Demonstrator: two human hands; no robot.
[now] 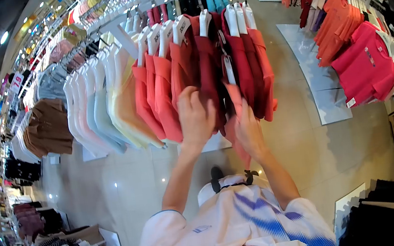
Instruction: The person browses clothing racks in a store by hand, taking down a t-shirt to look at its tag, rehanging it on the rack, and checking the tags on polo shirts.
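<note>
Coral garments [166, 94] and dark red garments [207, 72] hang on white hangers from a rail. My left hand [197, 115] is raised against them, its fingers partly blurred; whether it grips any cloth cannot be made out. A coral garment [239, 135] hangs on a white hanger [229, 70] lower than the others, in front of the row. My right hand [249, 128] is closed on this garment's edge. Both hands are at about the same height, with the coral garment between them.
Pale yellow, blue and pink garments [100, 106] hang at the left of the same row. A brown shirt [50, 125] hangs further left. On the right, a rack holds orange shirts [338, 24] and a pink shirt [368, 63]. Folded dark items [386, 215] lie low at the right.
</note>
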